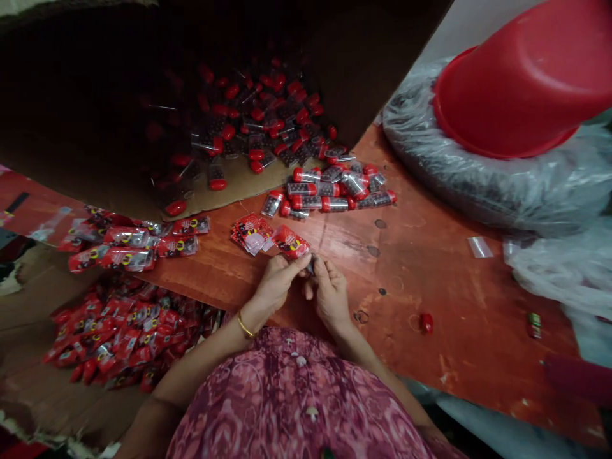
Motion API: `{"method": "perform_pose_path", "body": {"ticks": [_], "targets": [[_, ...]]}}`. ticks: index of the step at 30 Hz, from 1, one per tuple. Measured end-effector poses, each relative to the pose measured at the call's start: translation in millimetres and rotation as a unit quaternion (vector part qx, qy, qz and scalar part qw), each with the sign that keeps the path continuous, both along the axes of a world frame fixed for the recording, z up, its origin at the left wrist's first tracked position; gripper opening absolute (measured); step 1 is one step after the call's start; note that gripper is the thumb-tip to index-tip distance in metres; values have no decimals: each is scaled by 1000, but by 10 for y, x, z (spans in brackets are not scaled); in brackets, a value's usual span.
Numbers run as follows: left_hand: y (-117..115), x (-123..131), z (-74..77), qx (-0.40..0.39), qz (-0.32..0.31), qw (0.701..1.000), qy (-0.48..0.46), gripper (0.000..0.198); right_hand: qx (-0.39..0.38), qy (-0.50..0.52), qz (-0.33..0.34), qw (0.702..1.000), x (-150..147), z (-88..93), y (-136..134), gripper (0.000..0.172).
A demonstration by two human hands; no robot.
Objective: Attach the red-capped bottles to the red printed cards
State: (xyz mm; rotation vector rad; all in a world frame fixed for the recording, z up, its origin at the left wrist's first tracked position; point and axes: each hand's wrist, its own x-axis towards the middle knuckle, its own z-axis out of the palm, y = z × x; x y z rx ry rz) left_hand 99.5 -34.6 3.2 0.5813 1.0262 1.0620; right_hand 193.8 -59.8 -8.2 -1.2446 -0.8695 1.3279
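Two hands [276,280] [331,296], apparently two boxes [229,191] [52,398]

"What lies toward the table's [430,255] far edge?"

"The cardboard box [243,188], capped tubes [255,154] inside, more tubes [306,203] just before its mouth."

"And nearer you?"

"Cards [251,233] beyond my left hand [278,278]; packets [128,258] left of them, by the near edge; a carton [29,338] of packets below that edge."

"Your right?"

"A loose cap [426,323] near the near edge; farther off, a bucket [516,83] on a plastic bag [478,191]."

The left hand [276,282] and right hand [331,299] are nearly meeting, thumbs [296,266] and fingers [337,276] pinching. Both forearms [205,361] are stretching forward and angling inward.
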Motion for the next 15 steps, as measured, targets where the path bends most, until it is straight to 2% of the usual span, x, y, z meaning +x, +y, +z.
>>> {"method": "perform_pose_path", "body": {"ticks": [3, 6, 10, 13, 15], "targets": [[7, -46, -41, 14, 24, 999, 47, 36, -4, -14, 37, 999, 10, 17, 7, 40], [29, -82, -7, 17, 1, 996, 93, 32, 1, -31, 44, 999, 13, 16, -10, 42], [76, -72, 67, 7, -36, 997, 73, 25, -6, -7, 87, 996, 80, -9, 6, 39], [80, -50, 67, -5, -62, 997, 40, 25, -5, -2, 113, 994, 129, -26, 13, 38], [67, -39, 46, -14, -41, 999, 20, 27, 7, -16, 95, 995, 125, -37, 0, 40]]}}
